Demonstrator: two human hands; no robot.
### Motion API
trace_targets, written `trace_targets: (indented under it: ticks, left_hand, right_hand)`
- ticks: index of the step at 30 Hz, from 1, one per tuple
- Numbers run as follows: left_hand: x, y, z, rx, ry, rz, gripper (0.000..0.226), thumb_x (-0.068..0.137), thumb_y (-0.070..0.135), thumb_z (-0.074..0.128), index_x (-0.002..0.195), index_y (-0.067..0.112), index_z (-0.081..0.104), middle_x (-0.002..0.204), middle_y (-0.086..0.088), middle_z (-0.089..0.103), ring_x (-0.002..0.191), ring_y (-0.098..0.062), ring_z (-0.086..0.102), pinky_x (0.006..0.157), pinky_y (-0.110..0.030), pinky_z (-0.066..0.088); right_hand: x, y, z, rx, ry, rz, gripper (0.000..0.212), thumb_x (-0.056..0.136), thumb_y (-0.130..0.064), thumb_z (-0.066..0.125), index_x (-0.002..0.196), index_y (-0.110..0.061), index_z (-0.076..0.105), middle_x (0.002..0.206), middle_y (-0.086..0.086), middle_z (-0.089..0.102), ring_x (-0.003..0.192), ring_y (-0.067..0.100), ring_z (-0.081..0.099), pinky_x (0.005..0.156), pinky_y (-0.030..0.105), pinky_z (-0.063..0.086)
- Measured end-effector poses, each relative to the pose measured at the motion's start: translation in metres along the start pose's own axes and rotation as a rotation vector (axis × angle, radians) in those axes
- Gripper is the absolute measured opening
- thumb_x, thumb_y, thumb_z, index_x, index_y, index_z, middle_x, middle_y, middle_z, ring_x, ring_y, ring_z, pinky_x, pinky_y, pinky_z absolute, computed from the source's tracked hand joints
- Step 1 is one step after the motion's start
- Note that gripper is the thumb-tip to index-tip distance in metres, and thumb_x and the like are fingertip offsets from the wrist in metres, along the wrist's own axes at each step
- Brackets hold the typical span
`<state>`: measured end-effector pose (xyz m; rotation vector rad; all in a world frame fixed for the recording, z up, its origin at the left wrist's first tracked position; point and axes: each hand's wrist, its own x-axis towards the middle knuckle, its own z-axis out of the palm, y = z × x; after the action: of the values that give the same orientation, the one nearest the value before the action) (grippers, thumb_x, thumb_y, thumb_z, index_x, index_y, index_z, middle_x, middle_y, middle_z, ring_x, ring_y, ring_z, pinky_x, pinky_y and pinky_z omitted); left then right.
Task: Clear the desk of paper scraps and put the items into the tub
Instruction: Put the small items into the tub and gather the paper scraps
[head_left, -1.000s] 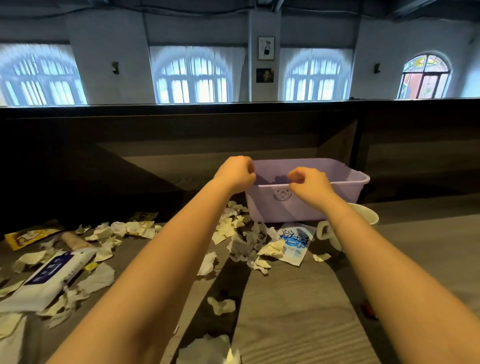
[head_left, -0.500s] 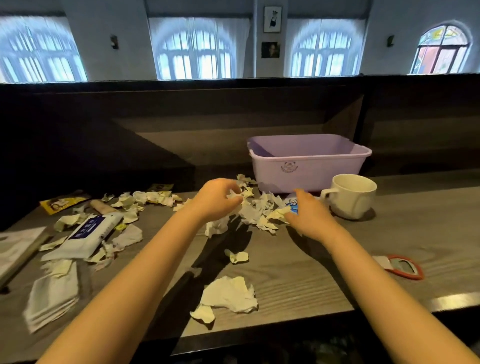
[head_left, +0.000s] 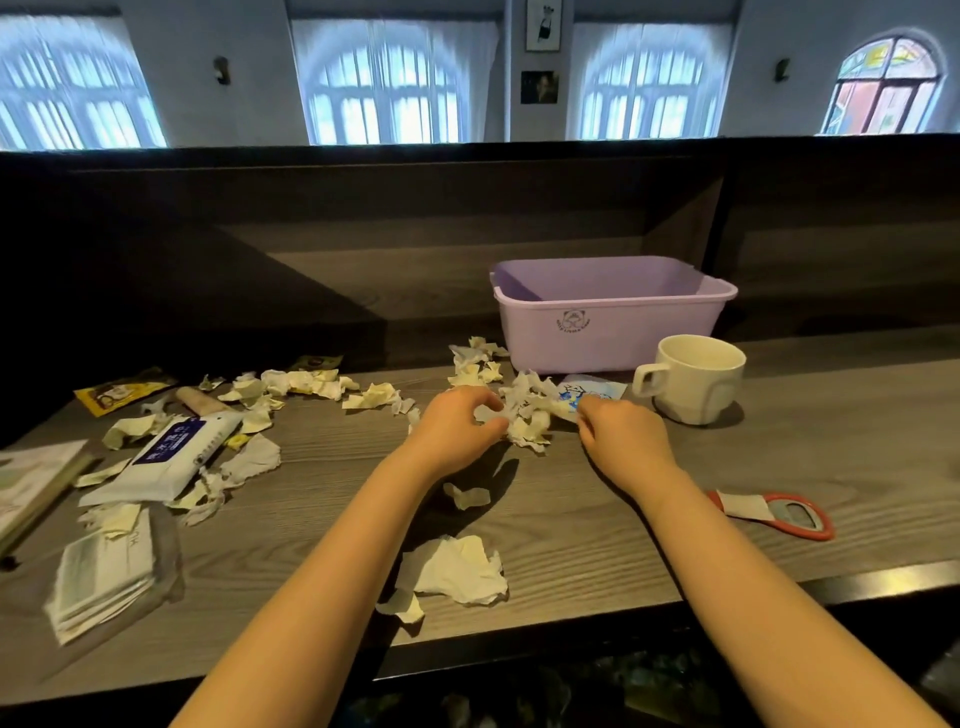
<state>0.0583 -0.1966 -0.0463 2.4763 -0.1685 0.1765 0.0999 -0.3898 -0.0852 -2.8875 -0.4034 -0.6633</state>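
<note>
My left fingers (head_left: 488, 423) were curled in a pinch on the scrap pile (head_left: 524, 421). My right fingers (head_left: 589, 413) were curled against its other edge, apparently gripping paper beside the blue sachet (head_left: 592, 389). Thus the left hand (head_left: 457, 431) and right hand (head_left: 623, 439) bracketed the pile, which lay on the desk (head_left: 597, 519) just before the tub (head_left: 613, 317), with the mug (head_left: 691, 376) near the tub's right. To lift cleanly, I judged both hands should press inward, compacting loose pieces, then rise over the tub's near wall, clear of the mug.
</note>
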Motion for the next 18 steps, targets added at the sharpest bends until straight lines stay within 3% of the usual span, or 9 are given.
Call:
trace_targets:
  ticks: [4,6,8,13,16,18]
  left_hand:
    - [0.001,-0.008,0.004,-0.118,0.109,-0.001,0.031,0.093,0.027,0.054,0.122,0.017,0.056,0.124,0.0,0.057,0.107,-0.009,0.052,0.083,-0.02,0.041]
    - [0.002,-0.01,0.006,-0.195,0.13,-0.008,0.028,0.093,0.03,0.052,0.118,0.017,0.058,0.115,0.001,0.059,0.1,-0.008,0.053,0.077,-0.018,0.042]
    - [0.003,-0.009,0.006,-0.309,0.116,-0.036,0.029,0.095,0.034,0.047,0.113,0.015,0.06,0.107,0.0,0.063,0.096,-0.011,0.057,0.073,-0.019,0.044]
    - [0.004,0.0,0.003,-0.776,0.047,-0.202,0.035,0.098,0.036,0.04,0.115,0.011,0.057,0.105,-0.007,0.064,0.091,-0.018,0.061,0.081,-0.029,0.048]
    - [0.004,-0.001,0.001,-0.651,0.253,-0.105,0.031,0.095,0.031,0.049,0.122,0.017,0.045,0.104,0.002,0.058,0.087,-0.011,0.061,0.068,-0.019,0.047]
    - [0.005,-0.003,-0.003,-0.732,0.318,-0.126,0.032,0.095,0.033,0.047,0.12,0.011,0.048,0.101,-0.002,0.06,0.083,-0.012,0.062,0.066,-0.019,0.048]
  right_hand:
    - [0.004,-0.003,-0.009,0.36,0.28,0.044,0.017,0.096,-0.016,0.048,0.095,-0.005,0.061,0.086,0.013,0.066,0.076,0.03,0.059,0.057,0.028,0.034]
    - [0.008,-0.009,-0.014,0.534,0.373,0.068,0.014,0.095,-0.012,0.05,0.094,-0.004,0.061,0.087,0.01,0.065,0.078,0.021,0.058,0.056,0.018,0.036]
    - [0.011,-0.015,-0.02,0.63,0.441,0.103,0.012,0.095,-0.011,0.051,0.095,-0.004,0.061,0.094,0.009,0.065,0.087,0.012,0.057,0.058,0.009,0.038]
    - [0.019,-0.031,-0.03,0.842,0.489,0.087,0.008,0.095,-0.014,0.052,0.097,-0.009,0.058,0.105,0.005,0.064,0.1,0.008,0.058,0.062,0.008,0.05]
    - [0.025,-0.046,-0.035,0.879,0.542,0.063,0.008,0.095,-0.013,0.052,0.097,-0.009,0.059,0.106,0.005,0.064,0.101,0.006,0.056,0.064,0.005,0.05]
    - [0.027,-0.054,-0.039,0.891,0.576,-0.004,0.009,0.095,-0.01,0.053,0.098,-0.006,0.061,0.104,0.007,0.065,0.098,0.007,0.058,0.066,0.004,0.05]
